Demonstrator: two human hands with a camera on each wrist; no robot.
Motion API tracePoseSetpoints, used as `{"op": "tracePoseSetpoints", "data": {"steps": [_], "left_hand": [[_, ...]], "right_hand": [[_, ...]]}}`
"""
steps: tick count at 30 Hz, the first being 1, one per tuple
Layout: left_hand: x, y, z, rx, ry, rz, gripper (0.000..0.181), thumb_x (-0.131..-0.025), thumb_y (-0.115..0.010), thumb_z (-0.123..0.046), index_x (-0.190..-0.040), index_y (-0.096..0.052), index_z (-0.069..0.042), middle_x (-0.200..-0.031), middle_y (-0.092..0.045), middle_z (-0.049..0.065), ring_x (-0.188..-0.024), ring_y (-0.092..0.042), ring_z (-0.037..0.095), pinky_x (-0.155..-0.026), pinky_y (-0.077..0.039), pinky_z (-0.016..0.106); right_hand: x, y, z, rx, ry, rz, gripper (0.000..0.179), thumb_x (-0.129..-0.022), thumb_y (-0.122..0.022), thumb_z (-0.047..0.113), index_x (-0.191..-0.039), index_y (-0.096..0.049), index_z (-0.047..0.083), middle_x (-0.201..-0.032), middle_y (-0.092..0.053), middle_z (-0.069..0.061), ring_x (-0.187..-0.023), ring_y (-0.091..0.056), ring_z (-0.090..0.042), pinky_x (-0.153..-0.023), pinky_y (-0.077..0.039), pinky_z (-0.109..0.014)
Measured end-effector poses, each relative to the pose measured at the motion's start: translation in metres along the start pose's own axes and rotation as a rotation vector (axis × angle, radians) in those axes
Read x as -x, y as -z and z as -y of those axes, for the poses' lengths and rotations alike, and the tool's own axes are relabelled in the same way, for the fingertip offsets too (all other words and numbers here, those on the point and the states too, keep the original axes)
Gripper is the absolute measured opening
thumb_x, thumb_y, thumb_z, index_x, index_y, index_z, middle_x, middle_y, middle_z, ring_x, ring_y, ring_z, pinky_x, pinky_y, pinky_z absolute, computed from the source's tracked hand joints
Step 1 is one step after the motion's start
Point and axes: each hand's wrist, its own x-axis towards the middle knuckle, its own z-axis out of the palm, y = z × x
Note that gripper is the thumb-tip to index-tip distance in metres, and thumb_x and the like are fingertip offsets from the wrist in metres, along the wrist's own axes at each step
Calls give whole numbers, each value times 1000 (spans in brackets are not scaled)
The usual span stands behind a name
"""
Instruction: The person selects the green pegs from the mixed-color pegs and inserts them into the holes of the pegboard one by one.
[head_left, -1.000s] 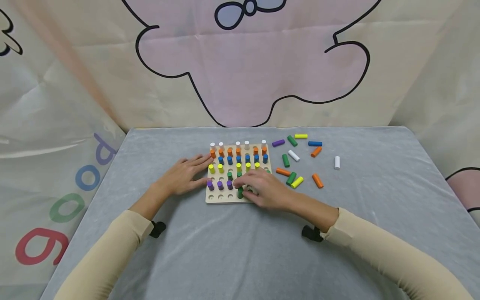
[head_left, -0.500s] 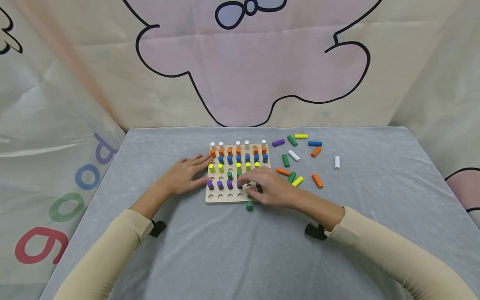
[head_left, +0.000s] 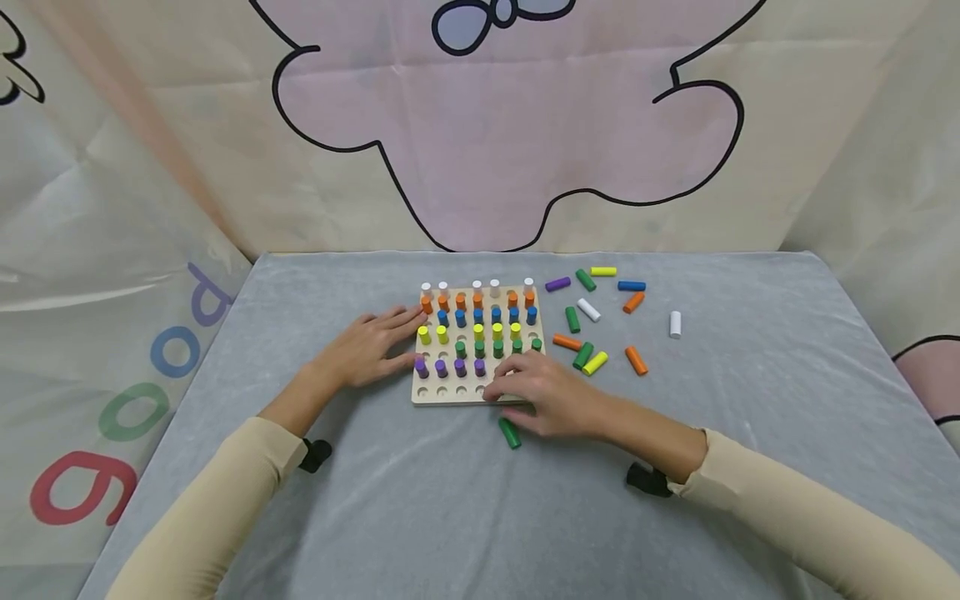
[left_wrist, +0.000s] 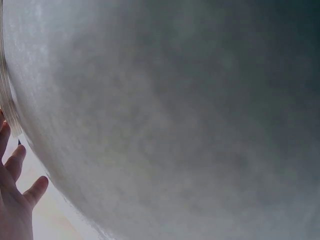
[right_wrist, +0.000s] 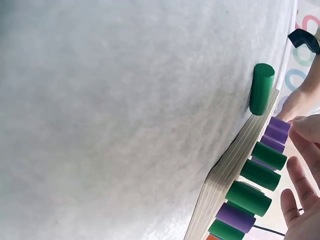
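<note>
A wooden pegboard [head_left: 442, 402] holds rows of upright coloured pegs on the grey cloth. My left hand [head_left: 365, 350] rests with its fingers spread at the board's left edge. Over the front right part of the board is my right hand [head_left: 551, 393], bent fingers and thumb apart, covering several pegs in the head view. In the right wrist view its nearest fingertip comes close to a purple peg [right_wrist: 280, 129], beside several standing green pegs [right_wrist: 249, 197]. Just off the board's front edge, a loose green peg [head_left: 510, 433] lies on the cloth near the right thumb.
Loose pegs lie scattered right of the board, among them an orange peg [head_left: 636, 360], a yellow peg [head_left: 596, 363], a blue peg [head_left: 632, 286] and a white peg [head_left: 675, 324]. The cloth-covered table [head_left: 405, 517] meets a printed curtain [head_left: 480, 150] at the back.
The green peg that was at my right fingertips has dropped off the board's front edge and now lies on the cloth. My right hand has moved right and nearer; the left stays put.
</note>
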Motion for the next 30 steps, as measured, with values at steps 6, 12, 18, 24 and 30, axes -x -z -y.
{"op": "tracePoseSetpoints", "data": {"steps": [6, 12, 18, 24, 30], "left_hand": [[0, 1, -2, 1, 10, 18, 76, -98, -50, -57, -159, -26, -18, -164, -24, 5, -150, -23, 32, -112, -28, 62], [0, 2, -3, -1, 12, 9, 76, -98, -51, -56, -159, -27, -17, -163, -24, 5, -149, -23, 33, -111, -28, 62], [-1, 1, -2, -8, 19, 25, 75, -99, -49, -57, -159, -26, -19, -164, -24, 4, -150, -22, 32, -111, -28, 61], [0, 1, -3, 3, 22, 18, 75, -99, -49, -57, -159, -26, -18, -164, -24, 4, -150, -22, 32, -112, -27, 62], [0, 2, -3, -9, 13, 18, 75, -99, -49, -57, -159, -26, -18, -164, -24, 4, -150, -22, 32, -111, -29, 61]], "right_hand": [[8, -2, 5, 27, 74, 7, 28, -85, -79, 12, -112, -74, 13, -107, -69, 2, -102, -60, -14, -89, -50, -31], [14, -7, 6, -31, 44, 84, 29, -88, -74, 7, -117, -71, 12, -101, -71, 4, -87, -61, -7, -81, -51, -22], [15, -8, 6, -16, 24, 149, 31, -91, -71, 6, -121, -69, 11, -106, -72, 2, -93, -65, -10, -86, -53, -27], [12, -9, 6, 32, 24, 181, 31, -92, -70, 7, -123, -68, 10, -114, -71, 2, -103, -65, -13, -93, -51, -32], [11, -11, 4, 67, 18, 196, 32, -92, -71, 10, -124, -68, 12, -116, -71, 3, -106, -65, -12, -95, -50, -32]]}}
